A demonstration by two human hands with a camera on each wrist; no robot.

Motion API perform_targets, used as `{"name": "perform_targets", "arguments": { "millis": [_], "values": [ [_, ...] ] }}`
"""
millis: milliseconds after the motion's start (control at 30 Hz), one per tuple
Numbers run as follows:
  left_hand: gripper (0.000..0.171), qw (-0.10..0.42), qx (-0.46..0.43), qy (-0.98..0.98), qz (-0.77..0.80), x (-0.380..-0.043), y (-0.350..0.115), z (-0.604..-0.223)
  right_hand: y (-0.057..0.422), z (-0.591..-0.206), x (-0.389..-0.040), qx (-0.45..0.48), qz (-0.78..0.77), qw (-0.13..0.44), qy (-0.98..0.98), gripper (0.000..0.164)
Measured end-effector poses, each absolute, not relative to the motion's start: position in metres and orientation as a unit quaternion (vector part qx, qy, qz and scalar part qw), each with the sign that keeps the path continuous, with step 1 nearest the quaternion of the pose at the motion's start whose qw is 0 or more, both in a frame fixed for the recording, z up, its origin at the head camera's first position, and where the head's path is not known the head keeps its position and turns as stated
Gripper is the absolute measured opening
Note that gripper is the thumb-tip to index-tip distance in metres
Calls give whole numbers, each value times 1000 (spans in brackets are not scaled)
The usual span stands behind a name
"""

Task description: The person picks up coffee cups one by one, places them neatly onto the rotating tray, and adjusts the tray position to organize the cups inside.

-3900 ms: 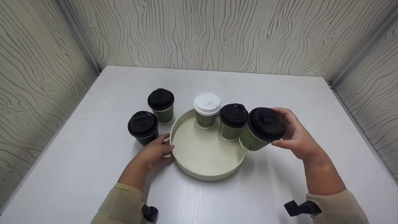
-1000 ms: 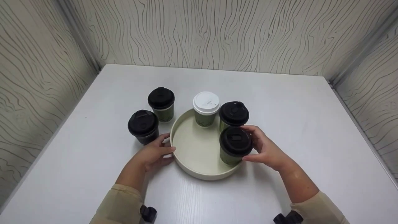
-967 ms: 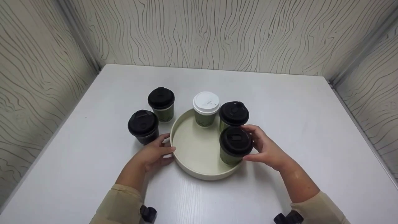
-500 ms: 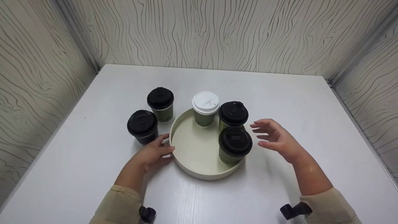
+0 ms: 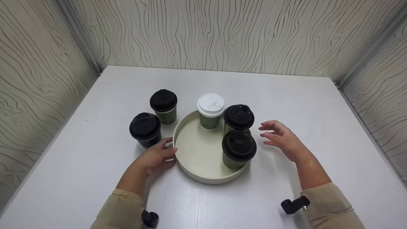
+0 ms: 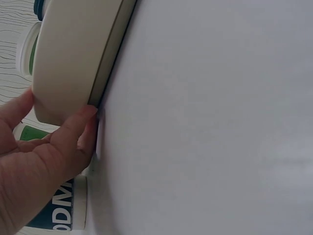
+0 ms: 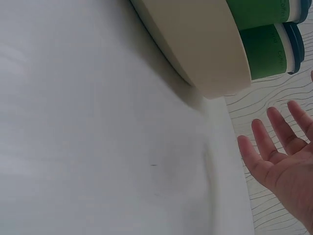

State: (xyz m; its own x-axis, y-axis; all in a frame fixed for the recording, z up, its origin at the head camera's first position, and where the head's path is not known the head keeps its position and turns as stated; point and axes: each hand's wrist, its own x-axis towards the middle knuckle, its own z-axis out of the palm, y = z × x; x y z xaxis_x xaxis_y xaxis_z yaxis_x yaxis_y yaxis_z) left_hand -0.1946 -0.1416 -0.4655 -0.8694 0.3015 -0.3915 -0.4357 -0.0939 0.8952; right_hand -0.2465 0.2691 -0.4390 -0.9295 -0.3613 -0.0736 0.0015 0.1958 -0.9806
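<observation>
My left hand (image 5: 157, 158) grips the left wall of a round cream tray (image 5: 203, 180); the left wrist view shows its digits at the tray's upper and lower edges (image 6: 73, 58). Inside the tray, upright, stand a white-lidded green paper coffee cup (image 5: 210, 121) at the back, a black-lidded one (image 5: 239, 117) at the back right and another black-lidded one (image 5: 238, 148) in front of that. To the right of the tray, my right hand (image 5: 283, 140) is held in the air, apart from the cups. Its fingers spread loosely and hold nothing, as the right wrist view shows (image 7: 288, 161).
Two more black-lidded cups stand on the white table (image 5: 95, 165) left of the tray: a dark one (image 5: 146, 128) close by my left fingers and a green one (image 5: 164, 106) behind it. Patterned panels (image 5: 203, 35) enclose the table's back and sides.
My right hand brought the front black-lidded cup leftward into the tray, let go and drew back to the right. My left hand has stayed on the tray.
</observation>
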Motion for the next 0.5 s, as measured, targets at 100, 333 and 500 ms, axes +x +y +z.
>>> {"name": "perform_targets", "arguments": {
  "millis": [100, 333, 500],
  "values": [
    [56, 249, -51, 626, 737, -195, -142, -466, 266, -442, -249, -108, -629, 156, 754, 41],
    [54, 243, -56, 625, 740, -195, -141, -468, 263, -449, -253, -98, -626, 170, 755, 51],
    [68, 242, -48, 640, 727, -194, -143, -468, 262, -452, -255, -91, -627, 179, 752, 53]
  ]
}}
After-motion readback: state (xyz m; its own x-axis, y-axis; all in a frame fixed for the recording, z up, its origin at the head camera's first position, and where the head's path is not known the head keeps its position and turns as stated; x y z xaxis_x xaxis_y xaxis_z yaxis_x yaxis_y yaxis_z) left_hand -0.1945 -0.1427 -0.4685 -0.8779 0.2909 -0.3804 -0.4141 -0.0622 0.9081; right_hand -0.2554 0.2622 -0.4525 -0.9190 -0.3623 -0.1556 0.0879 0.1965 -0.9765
